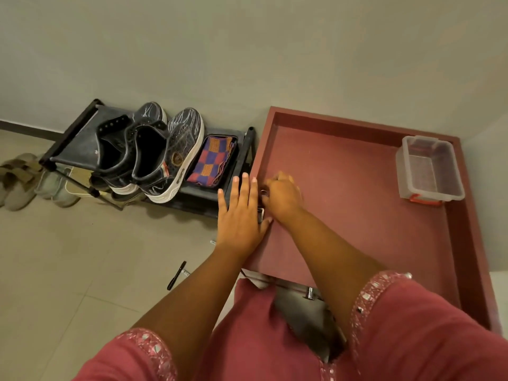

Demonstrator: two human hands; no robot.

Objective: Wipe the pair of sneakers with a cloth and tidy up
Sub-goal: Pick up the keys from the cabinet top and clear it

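Two dark sneakers with white soles, the left sneaker [118,152] and the right sneaker [170,158], stand side by side on a low black rack [71,133]. A folded checked cloth [213,160] in purple, red and orange lies on the rack to their right. My left hand [239,213] rests flat, fingers spread, on the left edge of a dark red cabinet top [343,188]. My right hand [280,199] is curled just beside it, fingers closed around a small metal part [262,193] at that edge. What that part is I cannot tell.
A clear plastic box [428,169] with red clips sits at the cabinet top's far right. Beige sandals [16,174] and pale shoes [55,185] lie on the floor left of the rack. A black pen-like object [177,274] lies on the tiled floor.
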